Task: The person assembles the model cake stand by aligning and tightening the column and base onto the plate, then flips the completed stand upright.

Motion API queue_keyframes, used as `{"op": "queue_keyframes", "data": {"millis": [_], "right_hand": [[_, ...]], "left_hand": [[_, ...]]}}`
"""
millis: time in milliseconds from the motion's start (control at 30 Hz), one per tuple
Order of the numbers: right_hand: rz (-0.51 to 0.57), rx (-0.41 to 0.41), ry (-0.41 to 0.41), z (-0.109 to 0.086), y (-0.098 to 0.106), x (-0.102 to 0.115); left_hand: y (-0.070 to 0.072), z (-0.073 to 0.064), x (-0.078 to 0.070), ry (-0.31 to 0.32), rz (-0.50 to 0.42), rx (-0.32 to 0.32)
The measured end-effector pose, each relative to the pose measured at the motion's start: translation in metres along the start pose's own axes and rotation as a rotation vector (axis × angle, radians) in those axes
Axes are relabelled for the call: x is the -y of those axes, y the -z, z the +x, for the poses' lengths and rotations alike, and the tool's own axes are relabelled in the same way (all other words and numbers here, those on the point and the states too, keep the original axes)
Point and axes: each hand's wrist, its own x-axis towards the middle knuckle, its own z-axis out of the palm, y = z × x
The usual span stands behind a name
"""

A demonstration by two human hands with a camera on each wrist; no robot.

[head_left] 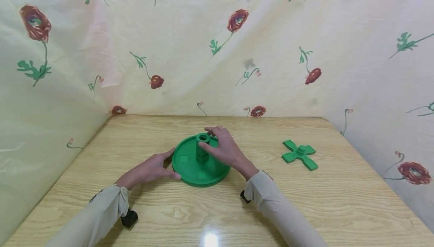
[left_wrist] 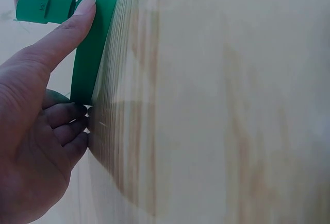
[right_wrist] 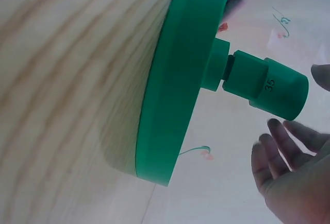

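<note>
Left hand (head_left: 154, 168): closed on the left side of a green, plastic-looking round tray with a raised rim (head_left: 187, 169); the outer wall is touched by thumb and fingers.
Right hand (head_left: 226, 149): held open around the top of a green hollow cylindrical post (head_left: 200, 155); in the right wrist view, a gap is seen between fingers and post.
Round tray: set flat on the pale wood-grain surface (head_left: 162, 217), about midway between its left and right edges.
Post: stood upright at the tray's centre, marked with a number.
Green four-armed cross with a round knob (head_left: 300, 152): laid flat toward the surface's right edge, well apart from the tray.
Cream flower-printed sheeting (head_left: 190, 51): hung along the surface's far edge.
</note>
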Motion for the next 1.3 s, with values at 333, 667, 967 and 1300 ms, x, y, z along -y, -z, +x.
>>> {"op": "queue_keyframes", "data": {"millis": [333, 667, 967, 1300], "right_hand": [[-0.001, 0.019, 0.039, 0.0009, -0.0005, 0.0001], [0.006, 0.008, 0.055, -0.0003, -0.0009, -0.0012], [-0.012, 0.003, 0.041, -0.0008, -0.0034, 0.001], [-0.018, 0.011, 0.021, 0.0006, -0.0016, 0.0013]], "left_hand": [[-0.0006, 0.0005, -0.001, 0.011, 0.006, 0.0], [-0.0005, -0.0005, -0.0007, -0.004, 0.005, 0.002], [-0.0005, -0.0006, -0.0018, 0.004, 0.018, 0.002], [-0.0004, 0.0008, -0.0012, 0.004, 0.041, -0.005]]}}
